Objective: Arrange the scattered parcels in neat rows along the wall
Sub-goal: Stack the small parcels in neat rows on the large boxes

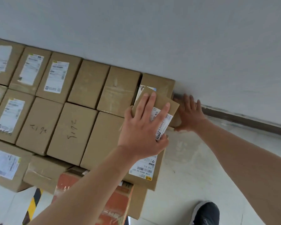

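Boxes (87, 83) sit in tight rows against the wall (169, 38), running from 9 o'clock to centre frame. Several have white labels, two have marker scrawl on top.

Left hand (141, 127) is at centre on the small parcel (160, 101). Its fingers (152, 98) are spread flat across the top and the thumb is hooked at the near edge by the label, so it grips the parcel. The small parcel is tilted and lies over the end box (159, 82) at the row's 3 o'clock end, by the wall.

Right hand (190, 114) is at 3 o'clock of the left hand. Its fingers are straight and slightly spread, with the palm against the right side of the stack at the row end, low near the floor (193, 168). Can't tell which box it touches.

Red box (120, 202) is at 6 o'clock, partly under the left forearm. Striped tape (33, 203) is at 7 o'clock. Shoe (206, 211) is at 5 o'clock.
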